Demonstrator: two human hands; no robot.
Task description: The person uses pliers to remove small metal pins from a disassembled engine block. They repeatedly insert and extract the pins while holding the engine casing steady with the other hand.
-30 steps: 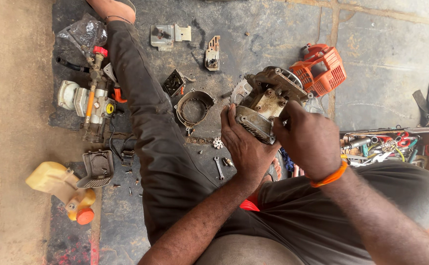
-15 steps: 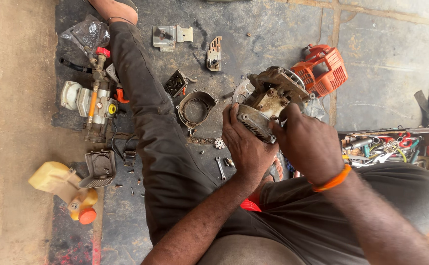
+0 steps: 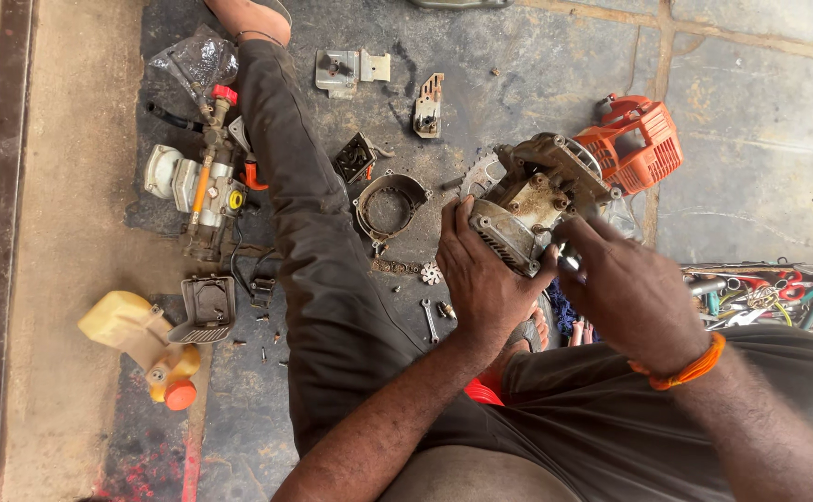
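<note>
Toward the floor's left edge we see a yellow fuel tank with an orange cap, and above it a carburettor assembly. Mid-floor, our left hand has its fingers wrapped around the grimy engine block, gripping its lower end. Our right hand pinches at the block's side; whether it holds anything, we cannot tell. An orange engine cover touches the block's far side. Tools lie at the right edge.
</note>
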